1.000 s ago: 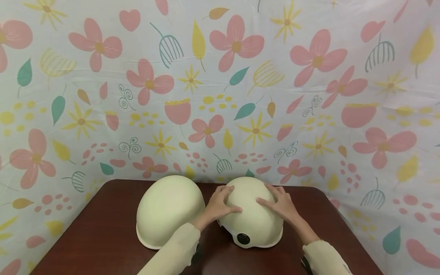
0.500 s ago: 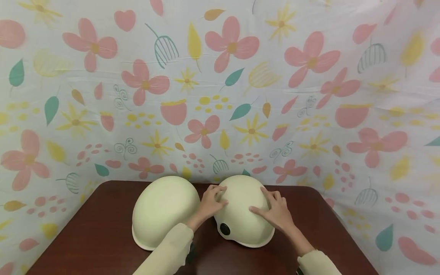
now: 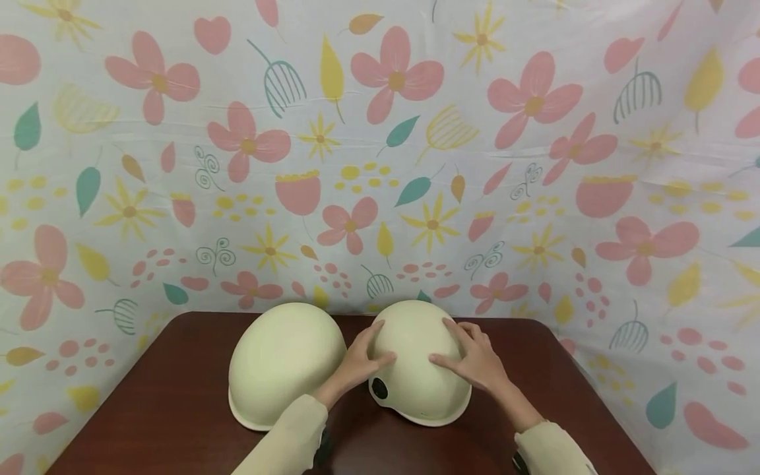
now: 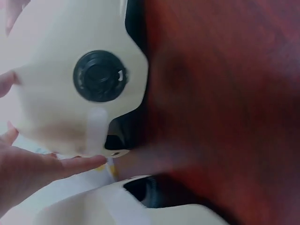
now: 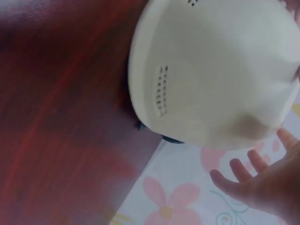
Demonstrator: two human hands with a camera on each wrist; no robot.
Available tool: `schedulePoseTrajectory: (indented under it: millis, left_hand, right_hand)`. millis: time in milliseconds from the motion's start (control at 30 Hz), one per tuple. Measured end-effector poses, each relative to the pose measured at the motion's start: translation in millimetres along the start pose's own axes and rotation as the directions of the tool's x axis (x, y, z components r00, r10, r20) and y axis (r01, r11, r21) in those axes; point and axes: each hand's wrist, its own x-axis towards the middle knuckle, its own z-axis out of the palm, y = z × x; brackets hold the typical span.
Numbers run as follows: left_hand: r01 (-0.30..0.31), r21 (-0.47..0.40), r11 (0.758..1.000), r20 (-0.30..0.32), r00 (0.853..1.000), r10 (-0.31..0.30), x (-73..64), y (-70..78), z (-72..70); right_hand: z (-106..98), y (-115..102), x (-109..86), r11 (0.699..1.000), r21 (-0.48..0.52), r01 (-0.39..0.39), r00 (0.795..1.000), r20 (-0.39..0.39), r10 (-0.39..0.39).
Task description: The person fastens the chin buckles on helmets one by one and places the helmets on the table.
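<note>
Left hand (image 3: 358, 361) and right hand (image 3: 478, 361) spread wide against the cream helmet (image 3: 413, 373): likely light, stiff, slick, its rim (image 3: 435, 422) the surest hold.

Floral backdrop (image 3: 380, 158); dark reddish table (image 3: 160, 389)

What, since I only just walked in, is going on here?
A person has the left grip and right grip spread on opposite sides of a pale helmet with a black disc. That helmet sits dome up on a dark table. A second helmet sits beside it, also dome up.
</note>
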Motion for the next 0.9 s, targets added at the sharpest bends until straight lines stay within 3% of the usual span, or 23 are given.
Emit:
schedulePoseTrajectory:
  millis: [167,333,467,633,767,900]
  left_hand:
    - [0.032,-0.042,0.999,-0.002,0.999,-0.032,-2.4,-7.2,3.6]
    - [0.072,-0.044,0.996,0.023,0.997,-0.071,-4.9,-10.2,4.9]
    - [0.060,-0.051,0.997,0.045,0.997,-0.058,-6.8,-11.6,6.1]
    - [0.049,-0.071,0.996,0.022,0.999,-0.048,-8.1,-14.0,9.2]
    - [0.107,-0.119,0.987,0.000,0.994,-0.108,-9.1,-13.3,15.1]
    - [0.173,-0.209,0.962,-0.014,0.984,-0.180,-9.7,-8.7,20.8]
  right_hand:
    - [-1,-6,11.0,0.999,0.028,0.045,0.999,0.018,-0.045]
    - [0,-12,19.7,0.996,0.082,0.018,0.997,0.072,-0.024]
    - [2,-12,20.9,0.994,0.110,-0.009,0.995,0.098,-0.002]
    - [6,-11,21.6,0.992,0.122,-0.014,0.995,0.102,0.002]
    - [2,-11,22.6,0.993,0.114,-0.024,0.993,0.117,0.010]
    - [-5,-13,23.8,0.993,0.111,-0.038,0.990,0.137,0.023]
